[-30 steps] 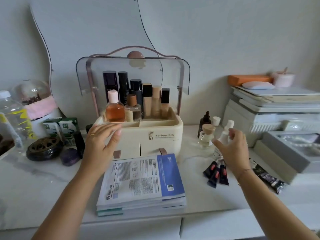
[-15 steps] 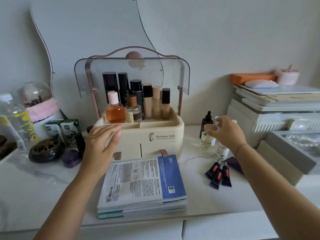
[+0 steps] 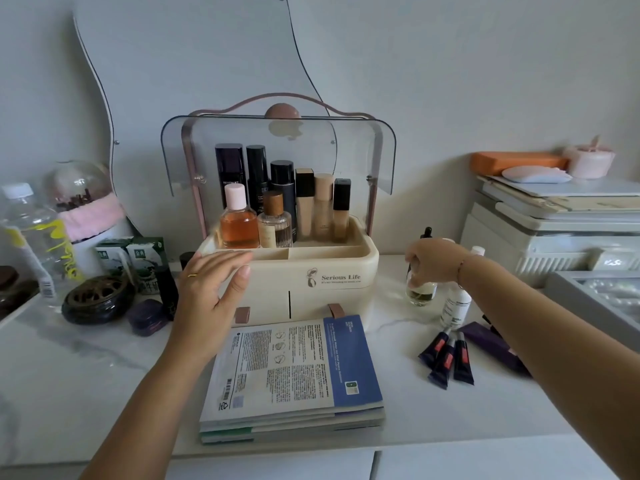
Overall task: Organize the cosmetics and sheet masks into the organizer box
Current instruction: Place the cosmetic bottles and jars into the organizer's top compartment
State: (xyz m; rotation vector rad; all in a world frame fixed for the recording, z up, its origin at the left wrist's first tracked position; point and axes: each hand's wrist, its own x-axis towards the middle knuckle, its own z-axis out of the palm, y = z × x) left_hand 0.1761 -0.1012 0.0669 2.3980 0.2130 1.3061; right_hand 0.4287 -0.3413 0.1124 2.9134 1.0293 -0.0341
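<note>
The cream organizer box (image 3: 346, 265) stands at the middle of the table, its clear lid raised and several bottles upright in its top tray. My left hand (image 3: 207, 292) hovers with straight fingers by the box's front left corner. My right hand (image 3: 436, 261) curls over the top of a small round glass bottle (image 3: 420, 293) to the right of the box. A white bottle (image 3: 454, 308) stands beside it, and a dark dropper bottle (image 3: 426, 233) shows behind my hand. Three dark tubes (image 3: 448, 360) lie on the table. A stack of sheet masks (image 3: 291, 379) lies in front of the box.
A water bottle (image 3: 38, 237), snow globe (image 3: 79, 188), green cartons (image 3: 131, 254), a dark round dish (image 3: 97, 299) and a purple case (image 3: 147, 317) crowd the left. Stacked white trays (image 3: 554, 223) and a grey box (image 3: 602, 299) stand at the right. A purple packet (image 3: 491, 344) lies by the tubes.
My right hand has moved left and down from the white bottle onto the small glass bottle, covering its cap. My left hand has stayed by the box.
</note>
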